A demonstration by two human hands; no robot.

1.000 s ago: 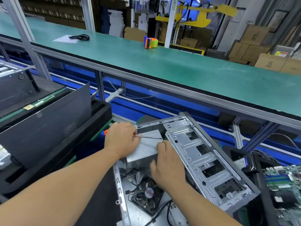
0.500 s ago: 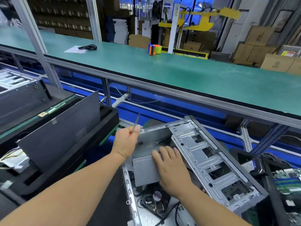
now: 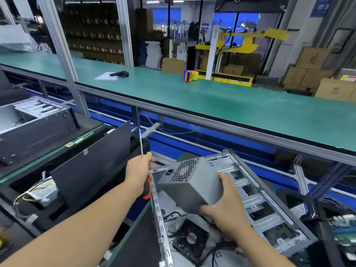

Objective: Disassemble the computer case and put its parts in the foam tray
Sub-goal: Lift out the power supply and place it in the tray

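Head view: power supply (right hand's grip), vent end away.

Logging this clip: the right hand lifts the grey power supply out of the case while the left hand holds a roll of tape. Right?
Not quite. The head view shows the left hand gripping a screwdriver, not tape; the right hand does hold the power supply above the case.

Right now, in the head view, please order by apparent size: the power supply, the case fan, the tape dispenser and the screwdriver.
1. Power supply, largest.
2. Case fan.
3. Screwdriver: long but thin, and partly hidden in the left hand, so its rank against the fan is unsure.
4. Tape dispenser, smallest, but it is far away.
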